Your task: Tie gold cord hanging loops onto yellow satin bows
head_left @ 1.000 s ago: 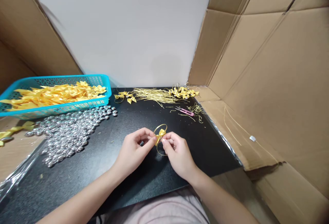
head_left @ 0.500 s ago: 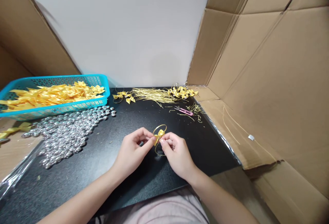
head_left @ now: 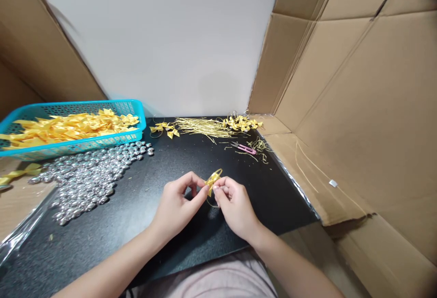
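Note:
A small yellow ribbon bow [head_left: 212, 180] with a thin gold cord loop is pinched between both hands just above the black mat [head_left: 153, 225]. My left hand [head_left: 178, 206] grips it from the left with thumb and forefinger closed. From the right, my right hand [head_left: 235, 207] pinches the same bow, fingers curled. Part of the gold loop hangs below, between the hands.
A teal basket [head_left: 85, 143] of yellow ribbon bows stands at the back left, with a spread of several silver beads [head_left: 92, 175] in front of it. Gold cords [head_left: 205, 126], finished bows [head_left: 243, 123] and pink snips [head_left: 245, 148] lie at the back. Cardboard walls [head_left: 358, 106] enclose the right side.
The gold loop above the bow has flattened and tilted right as the fingers worked it. Both hands stayed in place.

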Tool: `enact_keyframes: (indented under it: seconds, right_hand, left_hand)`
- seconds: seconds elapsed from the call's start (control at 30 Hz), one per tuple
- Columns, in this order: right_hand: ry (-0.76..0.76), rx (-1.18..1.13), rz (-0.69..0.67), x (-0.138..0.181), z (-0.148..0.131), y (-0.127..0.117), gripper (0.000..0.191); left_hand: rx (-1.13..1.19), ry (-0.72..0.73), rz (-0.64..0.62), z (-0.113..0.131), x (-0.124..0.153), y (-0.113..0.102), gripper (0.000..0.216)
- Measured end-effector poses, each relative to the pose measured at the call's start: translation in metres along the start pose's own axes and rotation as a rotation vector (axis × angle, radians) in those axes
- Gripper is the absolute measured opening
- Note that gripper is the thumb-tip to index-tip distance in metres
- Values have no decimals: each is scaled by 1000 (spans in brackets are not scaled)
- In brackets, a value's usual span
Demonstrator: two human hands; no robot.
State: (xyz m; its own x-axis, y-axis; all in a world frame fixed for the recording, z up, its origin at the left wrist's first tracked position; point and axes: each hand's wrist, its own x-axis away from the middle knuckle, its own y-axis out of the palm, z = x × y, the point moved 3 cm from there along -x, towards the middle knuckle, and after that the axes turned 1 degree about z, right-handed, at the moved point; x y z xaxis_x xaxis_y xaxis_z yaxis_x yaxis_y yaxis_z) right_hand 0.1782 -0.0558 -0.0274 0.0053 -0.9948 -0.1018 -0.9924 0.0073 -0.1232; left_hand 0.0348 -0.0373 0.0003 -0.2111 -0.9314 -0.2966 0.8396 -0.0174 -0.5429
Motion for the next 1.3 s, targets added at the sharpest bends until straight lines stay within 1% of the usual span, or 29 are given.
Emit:
enact_keyframes:
  seconds: [0.07,0.27,0.33,0.47,0.57,0.87,1.17,1.3]
  right_hand:
    - [-4,8,-3,0,-1,0,16]
    - [-18,40,-11,1,-2,-1,15]
    - [-20,46,-11,2,-2,-1,16]
    - [-7,50,-5,2,-2,-1,16]
    - [-4,41,1,2,-2,-2,17]
    - [-4,21,3,2,-1,-2,18]
    - [-25,25,5,4,-3,-3,18]
    - [-43,31,19,4,-5,-3,18]
  left_hand:
    - [-31,2,-4,1,-1,0,20]
    - [24,-62,-118,-1,-5,3,31]
    - [76,-92,-123,-3,-5,3,31]
    - [252,-197,-140,-6,-7,4,31]
    - [328,-244,-151,-7,-9,5,32]
    - [410,-268,-164,-11,-8,7,30]
    - [430,-269,-131,1,-10,4,26]
    - [459,-293,-131,0,-9,5,24]
